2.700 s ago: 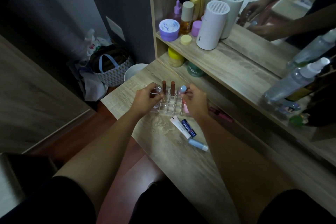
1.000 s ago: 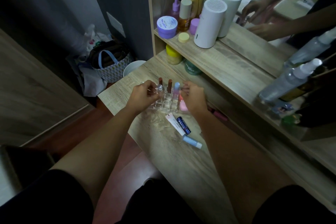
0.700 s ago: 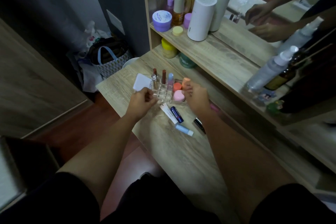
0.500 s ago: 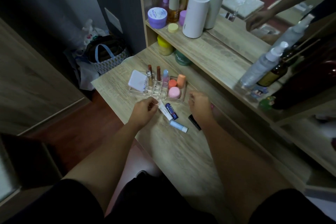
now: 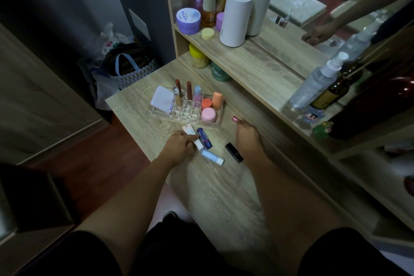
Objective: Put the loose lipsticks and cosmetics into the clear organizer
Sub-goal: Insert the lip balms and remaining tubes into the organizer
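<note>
The clear organizer (image 5: pixel 179 112) sits on the wooden desk. It holds a white compact (image 5: pixel 162 101), two brown lipsticks (image 5: pixel 189 89), a blue-capped tube (image 5: pixel 197 94), an orange jar (image 5: pixel 206 104), an orange sponge (image 5: pixel 217 100) and a pink jar (image 5: pixel 208 114). In front of it lie a white tube (image 5: pixel 190 131), a dark blue stick (image 5: pixel 204 138), a light blue stick (image 5: pixel 212 157) and a black lipstick (image 5: pixel 234 152). My left hand (image 5: pixel 179 147) pinches the white tube. My right hand (image 5: pixel 247 134) curls over a pink lipstick (image 5: pixel 234 119), only its end showing.
A shelf behind the desk carries a white cylinder (image 5: pixel 236 17), a purple jar (image 5: pixel 188 20) and bottles; a yellow jar (image 5: pixel 198 56) and a green jar (image 5: pixel 219 73) stand beneath it. Spray bottles (image 5: pixel 318 80) stand at right by a mirror. A bag (image 5: pixel 127 67) lies on the floor left.
Both hands have left the organizer and come back toward me. The left now rests on the white tube and the right over the pink lipstick. The view tilted down.
</note>
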Demonstrator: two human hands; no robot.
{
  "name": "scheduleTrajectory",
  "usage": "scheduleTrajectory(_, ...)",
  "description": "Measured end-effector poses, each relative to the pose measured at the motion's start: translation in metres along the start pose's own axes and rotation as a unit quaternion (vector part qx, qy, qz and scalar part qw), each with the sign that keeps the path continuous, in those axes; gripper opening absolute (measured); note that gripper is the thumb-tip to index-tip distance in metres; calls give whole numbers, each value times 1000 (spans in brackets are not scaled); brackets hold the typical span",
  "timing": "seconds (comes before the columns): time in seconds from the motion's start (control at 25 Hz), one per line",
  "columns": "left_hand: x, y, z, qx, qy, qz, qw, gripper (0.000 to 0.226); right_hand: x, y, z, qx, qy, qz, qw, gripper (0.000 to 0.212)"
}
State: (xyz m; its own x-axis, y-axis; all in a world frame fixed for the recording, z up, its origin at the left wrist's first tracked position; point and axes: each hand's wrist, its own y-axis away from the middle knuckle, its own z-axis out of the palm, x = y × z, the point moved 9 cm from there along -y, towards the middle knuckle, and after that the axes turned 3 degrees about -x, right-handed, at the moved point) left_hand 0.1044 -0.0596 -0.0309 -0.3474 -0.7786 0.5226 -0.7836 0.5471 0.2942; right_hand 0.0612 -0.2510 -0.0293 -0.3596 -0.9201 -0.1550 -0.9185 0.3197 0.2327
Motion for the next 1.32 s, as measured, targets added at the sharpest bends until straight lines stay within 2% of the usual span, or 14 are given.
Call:
scheduleTrajectory(0.16,2,0,-8,20,5,10,1000,32,1,-7,-1,-1,4,8,1000,55)
scheduleTrajectory(0.32,1,-5,-10,29,15,-18,999,21,0,-16,-6,11,4,19,1000,45)
scheduleTrajectory(0.56,-2,-7,-12,31,8,-41,999,20,-5,-21,-7,11,9,13,1000,40)
scheduleTrajectory(0.64,-5,-3,-17,53,64,-44,996,24,-2,-19,-8,16,-18,16,1000,39)
scheduleTrajectory(0.76,-22,5,-26,81,258,-95,958,37,2,-7,-23,78,-124,33,989,32)
scheduleTrajectory(0.88,-34,6,-33,98,370,-116,917,41,-8,9,-42,147,-326,31,933,34)
scheduleTrajectory(1.0,-38,1,-39,82,469,-124,870,22,-37,6,-50,95,-517,-13,851,33)
scheduleTrajectory(1.12,-39,-1,-51,94,539,-140,825,24,-58,-3,-55,50,-617,-18,785,36)
scheduleTrajectory(1.16,-41,-1,-56,104,536,-139,826,27,-62,-5,-56,42,-629,-18,776,36)
scheduleTrajectory(1.2,-41,-2,-62,115,512,-132,841,31,-65,-7,-56,38,-635,-21,771,34)
scheduleTrajectory(1.32,-39,-3,-92,162,392,-66,903,34,-70,-11,-56,39,-632,-33,773,22)
